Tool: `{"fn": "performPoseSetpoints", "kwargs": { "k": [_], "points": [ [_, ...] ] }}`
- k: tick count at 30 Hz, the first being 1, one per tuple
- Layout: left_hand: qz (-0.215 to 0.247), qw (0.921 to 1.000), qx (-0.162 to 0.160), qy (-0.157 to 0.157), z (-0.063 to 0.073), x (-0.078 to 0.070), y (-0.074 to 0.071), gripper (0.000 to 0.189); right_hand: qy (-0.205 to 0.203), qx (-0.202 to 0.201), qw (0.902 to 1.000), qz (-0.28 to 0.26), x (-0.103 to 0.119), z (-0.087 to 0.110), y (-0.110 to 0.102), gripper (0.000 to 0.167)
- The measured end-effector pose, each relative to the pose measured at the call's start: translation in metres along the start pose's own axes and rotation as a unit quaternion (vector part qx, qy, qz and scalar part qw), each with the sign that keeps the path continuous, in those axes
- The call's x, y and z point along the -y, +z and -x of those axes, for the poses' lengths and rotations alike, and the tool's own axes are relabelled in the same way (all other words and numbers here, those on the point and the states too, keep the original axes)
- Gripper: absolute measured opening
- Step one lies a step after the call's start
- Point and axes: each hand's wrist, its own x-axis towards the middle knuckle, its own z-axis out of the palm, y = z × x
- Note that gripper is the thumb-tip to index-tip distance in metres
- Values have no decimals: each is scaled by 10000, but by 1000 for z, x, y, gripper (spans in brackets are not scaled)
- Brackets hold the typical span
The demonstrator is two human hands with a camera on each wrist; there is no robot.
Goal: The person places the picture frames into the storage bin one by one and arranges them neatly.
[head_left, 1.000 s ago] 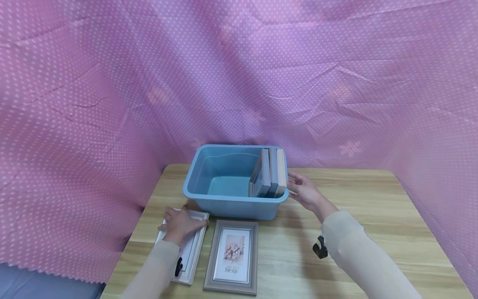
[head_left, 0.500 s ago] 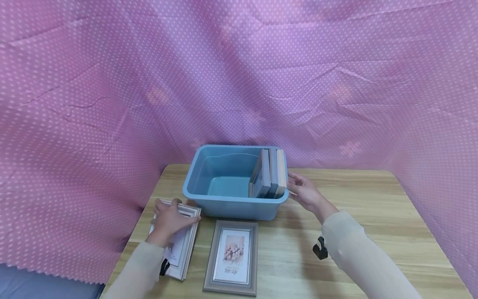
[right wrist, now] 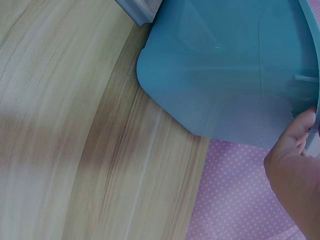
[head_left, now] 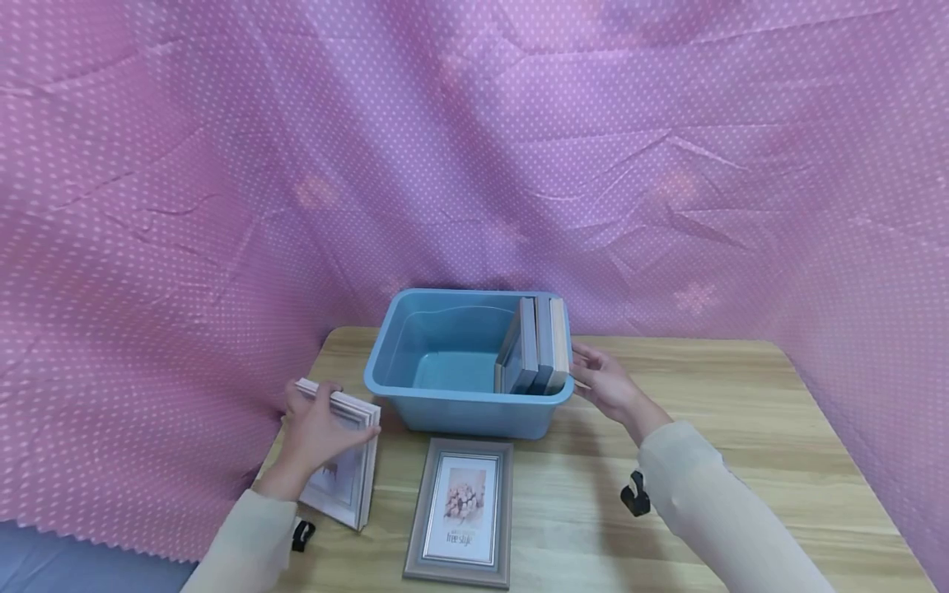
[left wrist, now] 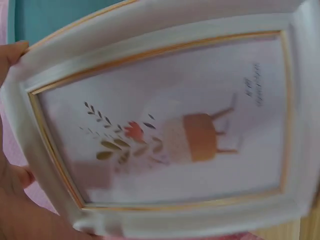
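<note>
Taupe frame (head_left: 461, 512) is lying nearest me, face up on the table (head_left: 749, 445). Left of it, my left grip (head_left: 315, 432) is pinching a white frame (head_left: 347, 482) by its far end, tilting it up; thumb and fingers are spanning the edge, likely for balance. Beyond, my right grip (head_left: 611, 387) is resting relaxed fingers against the blue bin (head_left: 470, 413), probably steadying it. Inside, more frames (head_left: 528, 338) are standing on edge by its right wall, presumably for mutual support.

The white picture frame (head_left: 345, 486), gold-lined inside, bears a print of leaves and a red flower above a brown-and-white pot. It tilts, upper end raised, left of the upright, open-topped blue tub (head_left: 470, 417).
</note>
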Motion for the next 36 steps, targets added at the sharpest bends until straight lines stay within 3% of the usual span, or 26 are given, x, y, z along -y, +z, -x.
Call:
{"fn": "performPoseSetpoints", "kwargs": {
  "k": [3, 7, 10, 18, 27, 32, 36],
  "points": [
    [295, 9972, -415, 548, -1, 3, -4, 94, -21, 4, 10000, -29, 0, 0, 0, 56],
    [638, 9859, -854, 1292, -5, 9, -10, 91, -8, -8, 10000, -63, -1, 1, 0, 56],
    [832, 9777, -1022, 1636, -9, 11, -17, 92, 16, -31, 10000, -60, -1, 1, 0, 56],
    [1010, 9660, -1156, 2081, -21, 4, -47, 93, 30, -60, 10000, -34, -1, 0, 1, 57],
    [1043, 9459, -1237, 2813, -39, -14, -83, 92, 19, -21, 10000, -1, 1, 0, 2, 56],
    [980, 9390, -1316, 3022, -47, -29, -98, 93, 81, -41, 10000, 33, 3, 1, 3, 56],
    [971, 9281, -1390, 3316, -53, -44, -110, 93, 109, -54, 9999, 32, 2, 1, 3, 56]
  ]
}}
